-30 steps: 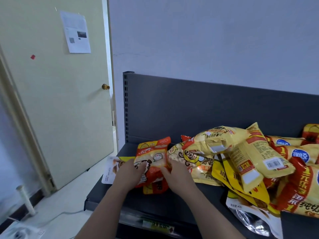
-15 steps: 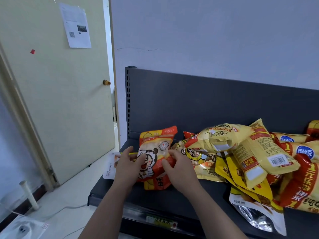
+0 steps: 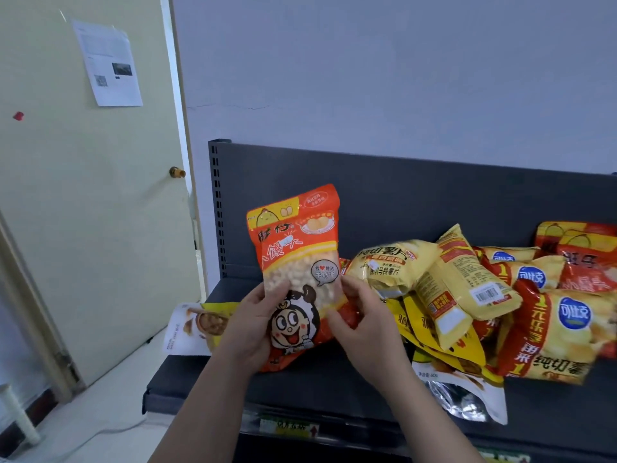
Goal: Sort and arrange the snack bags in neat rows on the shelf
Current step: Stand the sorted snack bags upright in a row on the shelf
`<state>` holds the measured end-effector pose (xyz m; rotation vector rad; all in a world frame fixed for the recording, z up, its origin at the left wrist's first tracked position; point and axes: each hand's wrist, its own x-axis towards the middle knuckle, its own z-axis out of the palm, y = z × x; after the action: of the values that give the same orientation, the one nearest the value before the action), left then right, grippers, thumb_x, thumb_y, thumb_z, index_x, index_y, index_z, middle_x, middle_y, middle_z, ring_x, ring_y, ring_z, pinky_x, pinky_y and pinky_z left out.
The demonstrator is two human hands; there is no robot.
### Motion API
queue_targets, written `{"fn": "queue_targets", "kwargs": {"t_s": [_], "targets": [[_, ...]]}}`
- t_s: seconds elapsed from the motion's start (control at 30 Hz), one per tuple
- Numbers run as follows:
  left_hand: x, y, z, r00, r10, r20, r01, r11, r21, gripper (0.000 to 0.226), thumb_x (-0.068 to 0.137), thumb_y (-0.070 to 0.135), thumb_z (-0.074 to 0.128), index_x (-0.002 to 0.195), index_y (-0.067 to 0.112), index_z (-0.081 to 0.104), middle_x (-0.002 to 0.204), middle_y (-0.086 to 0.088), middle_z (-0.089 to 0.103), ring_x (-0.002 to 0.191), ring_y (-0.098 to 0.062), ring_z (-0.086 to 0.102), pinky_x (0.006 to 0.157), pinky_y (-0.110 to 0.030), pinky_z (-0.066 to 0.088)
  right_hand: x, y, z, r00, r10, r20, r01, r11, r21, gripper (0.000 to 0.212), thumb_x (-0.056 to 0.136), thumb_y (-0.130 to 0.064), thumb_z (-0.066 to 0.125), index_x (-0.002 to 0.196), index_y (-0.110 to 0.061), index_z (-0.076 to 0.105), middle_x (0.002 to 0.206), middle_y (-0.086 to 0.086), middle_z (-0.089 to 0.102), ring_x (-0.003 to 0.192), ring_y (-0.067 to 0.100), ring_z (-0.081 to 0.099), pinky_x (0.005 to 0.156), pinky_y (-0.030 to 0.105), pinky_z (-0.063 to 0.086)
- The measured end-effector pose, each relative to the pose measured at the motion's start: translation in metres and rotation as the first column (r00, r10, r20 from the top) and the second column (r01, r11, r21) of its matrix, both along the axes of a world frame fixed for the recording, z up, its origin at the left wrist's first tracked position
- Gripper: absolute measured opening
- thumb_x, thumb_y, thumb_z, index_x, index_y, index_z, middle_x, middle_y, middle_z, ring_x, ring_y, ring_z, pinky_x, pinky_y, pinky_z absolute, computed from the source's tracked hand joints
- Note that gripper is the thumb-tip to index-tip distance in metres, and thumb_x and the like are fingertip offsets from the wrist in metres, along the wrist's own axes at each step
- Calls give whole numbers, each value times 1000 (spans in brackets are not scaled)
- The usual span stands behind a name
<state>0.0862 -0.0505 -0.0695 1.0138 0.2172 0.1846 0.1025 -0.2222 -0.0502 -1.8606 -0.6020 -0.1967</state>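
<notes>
Orange snack bag [image 3: 300,262], between the left hand [image 3: 253,325] and right hand [image 3: 364,325]: glossy plastic film with a clear window. Yellow bags [image 3: 467,282], right of the hands: shiny crinkled plastic. Foil pouch [image 3: 460,401], lower right of the hands: silvery, reflective. Shelf [image 3: 400,195], behind the hands: matt, smooth painted metal.

I was looking at a shop-like corner. A dark metal retail shelf [image 3: 417,202] bore a price label [image 3: 288,429] and heaped snack bags [image 3: 467,289].
</notes>
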Motion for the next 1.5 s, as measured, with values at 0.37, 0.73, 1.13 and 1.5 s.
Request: {"fn": "queue_targets", "kwargs": {"t_s": [0.37, 0.73, 1.13, 1.5], "targets": [[3, -6, -11, 1000, 25, 18, -31, 738, 674, 32, 87, 36, 69, 118, 31, 65, 106, 12, 73, 100, -7, 68, 85, -32, 56, 20, -5, -22, 974, -136, -180, 138, 990, -5, 27, 87, -13, 69, 106, -29, 60, 95, -17, 68, 84, -7, 62, 69, 15, 52], [-9, 68, -39, 929, 278, -245, 270, -56, 961, 64, 87, 8, 51, 146, 28, 37, 147, 3, 44, 136, -22, 38, 109, -41, 37, 30, 27, -42, 968, -245, -46, 226, 939, -258, 21, 86, -27, 67, 101, -22, 52, 94, -10, 64, 89, 17, 61, 76, 36, 49], [6, 115, -57, 852, 403, -333, 437, -199, 877, 82, 78, 72, 57, 148, 39, 31, 158, 8, 26, 148, -20, 13, 116, -54, 8, 48, 36, -47, 948, -319, -5, 295, 883, -365, 18, 86, -29, 68, 97, -23, 54, 90, -10, 64, 84, 15, 62, 74, 37, 54], [33, 143, -37, 685, 536, -493, 631, -98, 770, 110, 49, 91, 59, 137, 27, 46, 131, -5, 47, 125, -28, 42, 100, -36, 39, 68, 13, -31, 972, -192, -136, 80, 812, -578, 23, 83, -21, 67, 105, -24, 60, 98, -5, 67, 90, 18, 63, 81, 40, 54]]}}
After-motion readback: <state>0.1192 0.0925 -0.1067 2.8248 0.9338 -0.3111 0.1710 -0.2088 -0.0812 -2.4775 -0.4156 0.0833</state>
